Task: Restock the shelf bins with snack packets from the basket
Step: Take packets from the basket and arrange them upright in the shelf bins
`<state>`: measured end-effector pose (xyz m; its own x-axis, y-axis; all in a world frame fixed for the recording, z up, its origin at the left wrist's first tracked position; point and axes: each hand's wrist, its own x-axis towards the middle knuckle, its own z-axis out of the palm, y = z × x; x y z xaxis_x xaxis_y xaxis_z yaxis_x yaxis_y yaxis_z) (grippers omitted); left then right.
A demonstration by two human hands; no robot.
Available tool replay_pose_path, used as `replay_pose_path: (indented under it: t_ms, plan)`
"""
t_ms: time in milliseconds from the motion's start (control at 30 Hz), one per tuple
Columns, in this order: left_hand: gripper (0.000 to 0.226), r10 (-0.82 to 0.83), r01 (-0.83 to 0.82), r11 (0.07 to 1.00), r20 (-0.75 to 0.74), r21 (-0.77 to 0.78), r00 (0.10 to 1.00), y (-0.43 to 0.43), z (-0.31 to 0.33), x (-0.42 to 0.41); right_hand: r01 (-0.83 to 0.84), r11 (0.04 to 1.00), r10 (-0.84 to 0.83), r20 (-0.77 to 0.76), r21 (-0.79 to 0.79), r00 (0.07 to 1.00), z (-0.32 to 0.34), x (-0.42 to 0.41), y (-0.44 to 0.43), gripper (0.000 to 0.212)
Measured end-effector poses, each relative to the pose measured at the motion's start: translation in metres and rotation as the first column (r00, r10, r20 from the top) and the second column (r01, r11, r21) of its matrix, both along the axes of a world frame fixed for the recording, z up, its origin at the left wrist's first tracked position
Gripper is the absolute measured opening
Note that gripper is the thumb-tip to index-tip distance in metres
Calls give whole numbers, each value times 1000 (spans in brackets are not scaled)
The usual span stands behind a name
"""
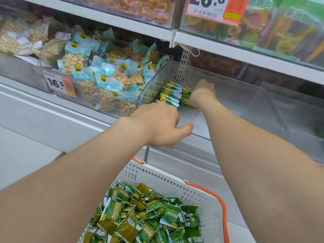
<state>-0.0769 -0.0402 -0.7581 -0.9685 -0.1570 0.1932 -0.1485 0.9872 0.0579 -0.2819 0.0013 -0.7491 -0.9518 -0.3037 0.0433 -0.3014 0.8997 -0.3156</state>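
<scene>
Barely begun: right hand (202, 93) gripping green pea packets (186, 99) beside a short row (171, 96), left hand (157, 125) curled, hold unclear, basket (175, 183) below hands heaped.

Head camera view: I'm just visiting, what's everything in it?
basket packets: many, green, heaped in the basket.
basket: one, white with orange trim, bottom centre.
shelf packets: several, green, standing in a row in the clear bin.
clear bin: one, see-through, middle shelf.
nut packets: many, pale blue and tan, bin on the left.
price tag: one, white and orange, on the nut bin.
left hand: one, at the clear bin's front edge, fingertips hidden.
right hand: one, inside the clear bin, gripping shelf packets.
</scene>
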Motion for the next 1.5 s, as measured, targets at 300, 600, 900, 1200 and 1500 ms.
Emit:
replay_pose_path:
  t_ms: [300, 600, 900, 1200, 1500]
  plan:
    - [70, -2, 3, 999, -31, 38, 1000, 2, 0, 4, -8, 999, 5, 45, 48, 999, -6, -9, 3, 73]
    - [63, 71, -71, 997, 13, -11, 997, 12, 8, 12, -183, 978, 184, 2, 98, 983, 0, 10, 29, 13]
    - [15, -41, 51, 993, -94, 104, 995, 28, 31, 49, -333, 860, 297, -150, -386, 943, 17, 95, 84, 30]
    - [26, 8, -63, 995, 548, 81, 837, 54, 18, 95, -522, 676, 330, -420, -520, 846, -36, 202, 137, 19]
    - [42, 1, 48, 998, 781, -39, 624, 80, -26, 103, -670, 743, 655, 209, 0, 726, -166, 213, 151, 26]
